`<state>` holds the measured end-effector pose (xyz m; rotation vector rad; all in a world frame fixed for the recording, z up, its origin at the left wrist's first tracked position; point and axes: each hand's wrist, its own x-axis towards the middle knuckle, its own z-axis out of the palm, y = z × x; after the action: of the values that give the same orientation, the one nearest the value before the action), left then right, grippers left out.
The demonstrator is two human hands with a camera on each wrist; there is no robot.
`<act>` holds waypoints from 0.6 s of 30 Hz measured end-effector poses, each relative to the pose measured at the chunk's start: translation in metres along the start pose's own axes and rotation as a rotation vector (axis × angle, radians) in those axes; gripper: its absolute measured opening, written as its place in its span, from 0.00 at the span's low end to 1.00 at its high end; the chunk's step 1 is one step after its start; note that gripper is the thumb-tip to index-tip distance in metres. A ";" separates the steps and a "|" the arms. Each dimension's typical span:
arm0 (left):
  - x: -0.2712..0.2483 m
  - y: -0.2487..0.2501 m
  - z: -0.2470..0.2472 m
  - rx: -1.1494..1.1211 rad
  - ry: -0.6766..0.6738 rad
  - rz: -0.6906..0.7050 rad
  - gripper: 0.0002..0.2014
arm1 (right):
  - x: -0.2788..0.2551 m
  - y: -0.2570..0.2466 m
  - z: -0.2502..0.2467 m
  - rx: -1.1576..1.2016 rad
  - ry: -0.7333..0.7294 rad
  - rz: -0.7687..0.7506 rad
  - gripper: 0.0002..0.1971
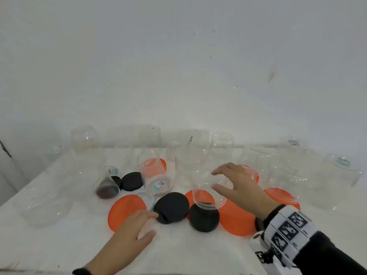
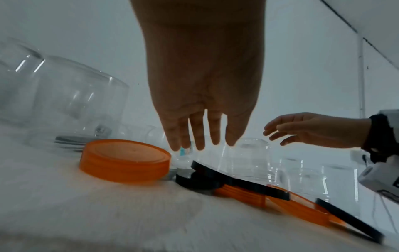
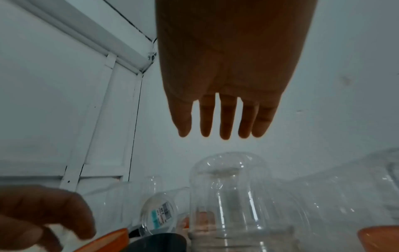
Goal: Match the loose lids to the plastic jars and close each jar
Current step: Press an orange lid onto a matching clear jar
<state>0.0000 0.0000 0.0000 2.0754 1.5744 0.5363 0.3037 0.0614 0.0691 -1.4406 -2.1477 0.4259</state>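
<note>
**Both hands reach into a heap of lids and clear jars**

Where the lids lie heaped at the lower centre of the head view, a black lid (image 1: 171,207) rests tilted, its edge on an orange lid (image 1: 127,210) to its left, and the left hand (image 1: 129,233) touches its near rim with a fingertip, fingers loose and grasping nothing. Just right of it a second black lid (image 1: 203,220) lies partly under an inverted clear jar (image 1: 208,187), mouth down, standing on the lids. The right hand (image 1: 241,185) hovers beside that jar with fingers and thumb spread apart; I cannot tell whether they touch its wall, and they hold nothing. A larger orange lid (image 1: 236,221) lies under that wrist, and another orange lid (image 1: 282,196) sits further right.

Toward the upper left of the heap, a jar lying on its side (image 1: 156,173) shows an orange lid through its wall and a label on its base; a smaller tipped jar (image 1: 108,183) lies beside a third black lid (image 1: 132,181). More clear jars crowd the middle band along the white wall (image 1: 178,56), all seemingly empty and lidless, hemming the heap at the back and both sides.

The white table (image 1: 188,255) is bare toward the bottom edge of the frame, between the two forearms.
</note>
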 end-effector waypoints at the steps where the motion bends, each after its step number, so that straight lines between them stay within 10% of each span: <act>1: 0.008 -0.005 -0.003 0.013 0.053 0.004 0.16 | 0.008 0.000 0.003 -0.047 0.017 -0.003 0.19; 8: 0.038 -0.033 -0.014 0.322 0.047 -0.270 0.39 | 0.044 -0.003 0.021 -0.344 -0.285 0.184 0.48; 18: 0.042 -0.051 -0.008 0.385 -0.050 -0.380 0.48 | 0.057 -0.006 0.030 -0.353 -0.280 0.255 0.50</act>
<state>-0.0335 0.0528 -0.0225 1.9463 2.1053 0.0461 0.2653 0.1126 0.0615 -1.9660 -2.3528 0.3694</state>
